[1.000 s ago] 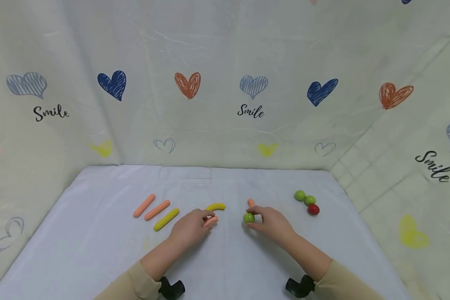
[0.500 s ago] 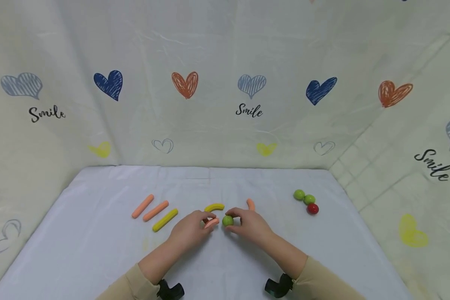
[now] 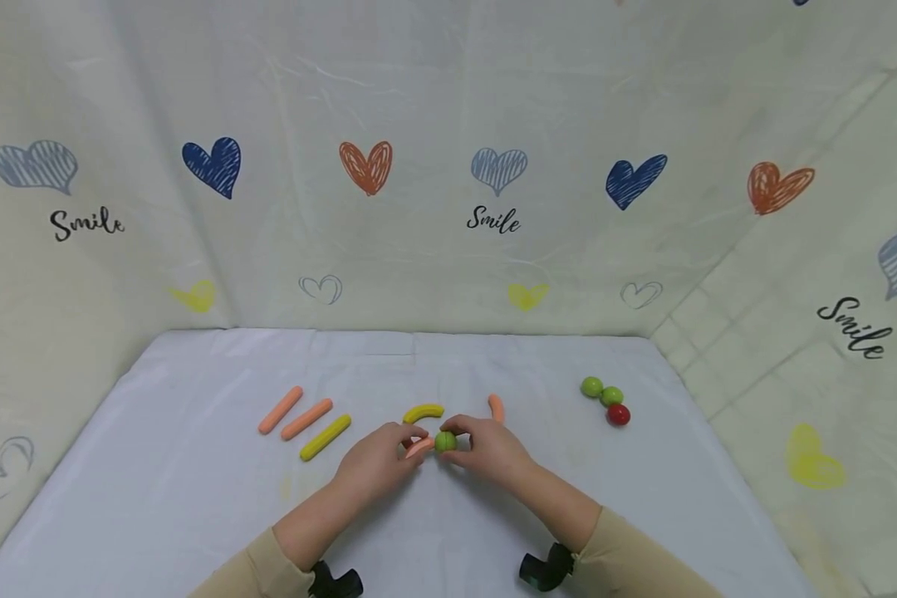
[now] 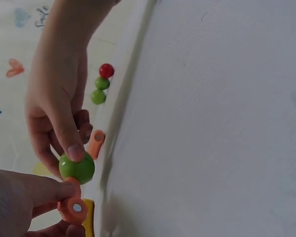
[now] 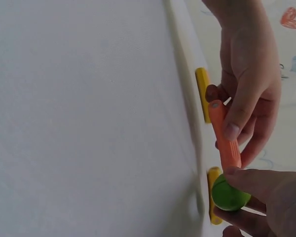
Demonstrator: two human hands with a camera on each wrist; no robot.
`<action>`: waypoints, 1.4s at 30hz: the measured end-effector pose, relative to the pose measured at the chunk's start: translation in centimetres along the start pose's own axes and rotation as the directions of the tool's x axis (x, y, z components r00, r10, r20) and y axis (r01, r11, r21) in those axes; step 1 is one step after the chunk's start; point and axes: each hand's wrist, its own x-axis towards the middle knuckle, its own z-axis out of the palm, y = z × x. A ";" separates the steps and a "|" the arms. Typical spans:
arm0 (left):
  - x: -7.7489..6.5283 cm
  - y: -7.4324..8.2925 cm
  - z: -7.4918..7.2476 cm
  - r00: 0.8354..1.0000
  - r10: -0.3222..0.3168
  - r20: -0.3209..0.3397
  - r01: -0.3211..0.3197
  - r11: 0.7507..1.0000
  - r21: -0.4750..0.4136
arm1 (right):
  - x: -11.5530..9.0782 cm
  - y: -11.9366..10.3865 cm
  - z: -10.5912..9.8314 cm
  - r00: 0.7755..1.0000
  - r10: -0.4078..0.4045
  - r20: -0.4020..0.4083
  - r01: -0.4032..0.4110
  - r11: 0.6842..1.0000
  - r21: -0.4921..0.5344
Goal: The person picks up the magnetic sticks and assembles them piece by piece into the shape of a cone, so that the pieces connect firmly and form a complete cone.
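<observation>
My left hand (image 3: 377,459) pinches an orange magnetic rod (image 5: 225,136) between thumb and fingers. A silvery magnet shows at the rod's free end in both wrist views. Opposite it, my right hand (image 3: 493,451) pinches a green magnetic ball (image 3: 445,441), which meets the rod's other end. Just beyond the hands lies a curved yellow rod (image 3: 423,412). Behind my right hand, a curved orange rod (image 3: 497,407) is partly hidden by the fingers.
Left of the hands lie two straight orange rods (image 3: 281,410) and a straight yellow rod (image 3: 325,438). At the right, two green balls (image 3: 591,386) and a red ball (image 3: 618,414) sit together on the white-covered table (image 3: 149,498). A patterned curtain (image 3: 419,249) hangs behind.
My right hand has carried the green ball leftward, from beside the curved orange rod to the end of the rod in my left hand. The left hand has stayed nearly still.
</observation>
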 end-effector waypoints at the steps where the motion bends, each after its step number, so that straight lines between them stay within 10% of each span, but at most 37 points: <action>1: 0.0 -0.1 0.0 1.000 -0.005 0.005 0.005 1.000 0.000 | 0.0 0.0 0.1 1.000 -0.002 0.005 0.003 1.000 -0.002; 22: -0.4 -2.6 0.1 0.983 -0.084 0.166 0.115 0.976 -0.184 | 1.0 -0.3 0.6 0.995 -0.055 0.088 0.061 0.996 -0.060; 42: -0.1 -2.2 0.0 0.975 -0.122 0.187 0.162 0.964 -0.212 | 3.5 0.3 -2.9 0.994 0.061 0.090 -0.060 0.998 -0.018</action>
